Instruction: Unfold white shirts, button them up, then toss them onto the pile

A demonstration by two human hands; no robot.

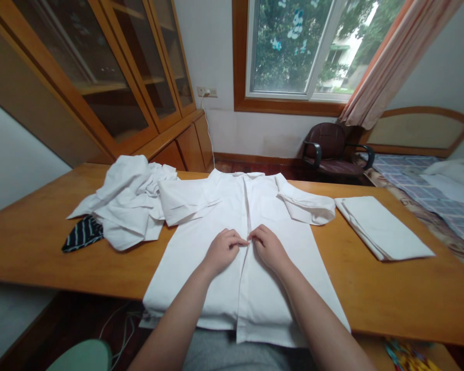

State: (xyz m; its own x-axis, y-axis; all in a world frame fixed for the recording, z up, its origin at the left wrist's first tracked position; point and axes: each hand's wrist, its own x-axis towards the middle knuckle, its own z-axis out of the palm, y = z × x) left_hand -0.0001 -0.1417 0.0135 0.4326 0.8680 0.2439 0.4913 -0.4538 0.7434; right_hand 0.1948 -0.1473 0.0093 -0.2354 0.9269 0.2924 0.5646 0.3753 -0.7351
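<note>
A white short-sleeved shirt lies spread front side up on the wooden table, its collar toward the far edge and its hem hanging over the near edge. My left hand pinches the front placket from the left, around the middle of the shirt. From the right, my right hand pinches the same placket, its fingertips almost meeting those of the left. Any button between the fingers is too small to make out. Below the hands the two front edges lie slightly apart.
Left of the shirt are a crumpled heap of white cloth and a dark striped cloth. A folded white garment rests at the right on the table. Beyond stand an office chair and a bed; a green stool is below left.
</note>
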